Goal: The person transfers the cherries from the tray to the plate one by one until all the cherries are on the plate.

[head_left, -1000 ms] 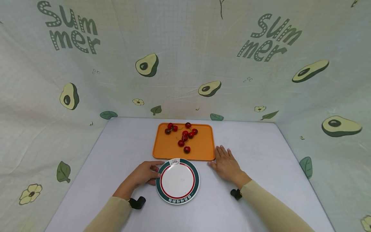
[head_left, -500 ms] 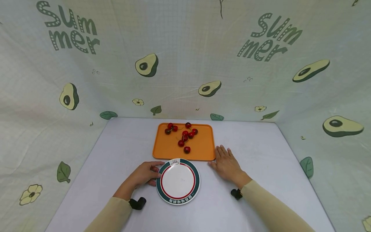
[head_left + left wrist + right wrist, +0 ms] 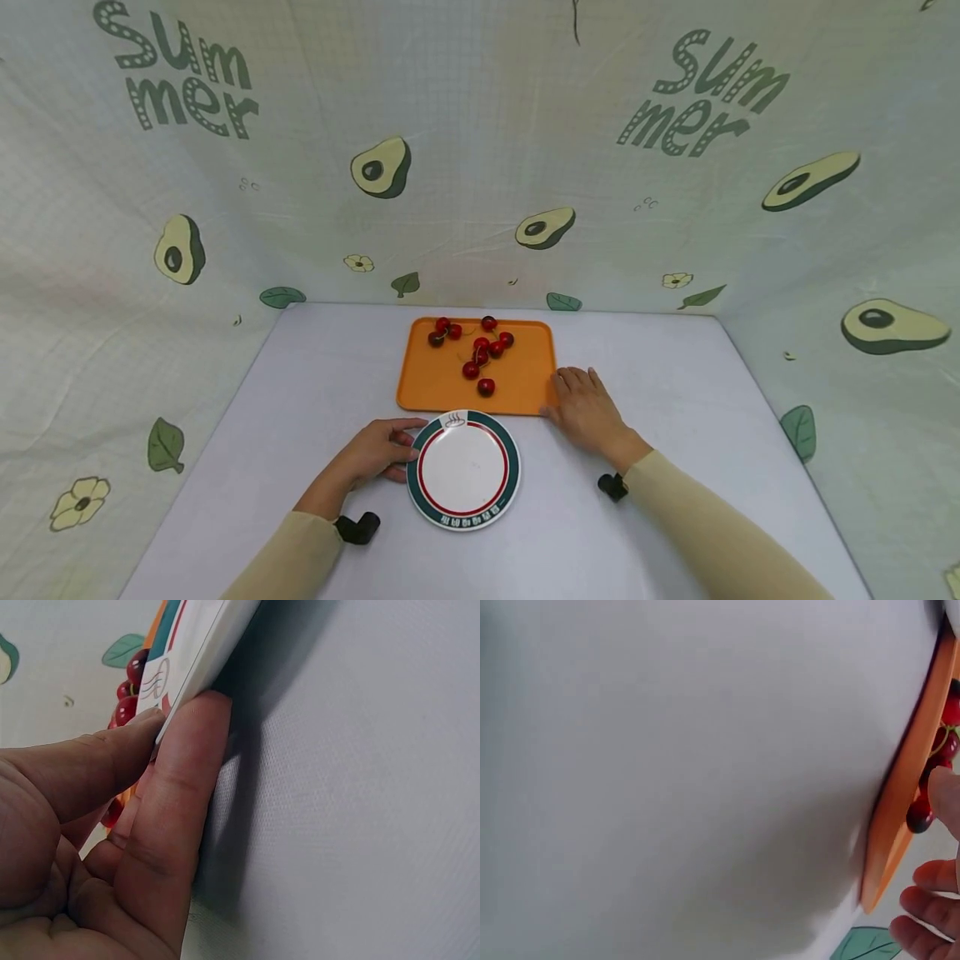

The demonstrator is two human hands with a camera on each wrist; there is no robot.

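Observation:
A round white plate (image 3: pixel 462 468) with a dark green rim band and a thin red ring is on the table, just in front of an orange tray (image 3: pixel 429 385). My left hand (image 3: pixel 375 450) pinches the plate's left rim, thumb above and fingers beneath, as the left wrist view shows. Several dark red cherries (image 3: pixel 486 387), some with stems, lie on the tray. At the tray's near right corner is my right hand (image 3: pixel 591 417), fingers slightly bent. In the right wrist view its thumb (image 3: pixel 946 796) overlaps the tray edge, apart from the other fingers, holding nothing.
White cloth covers the table (image 3: pixel 660 375). A pale curtain (image 3: pixel 465 108) printed with avocados, leaves and lettering rises behind and along both sides. Small black wrist cameras sit on both wrists, close over the tabletop.
My right hand has lifted a little from lying flat beside the tray, its fingers now bent and its thumb over the tray's corner. My left hand keeps its grip on the plate.

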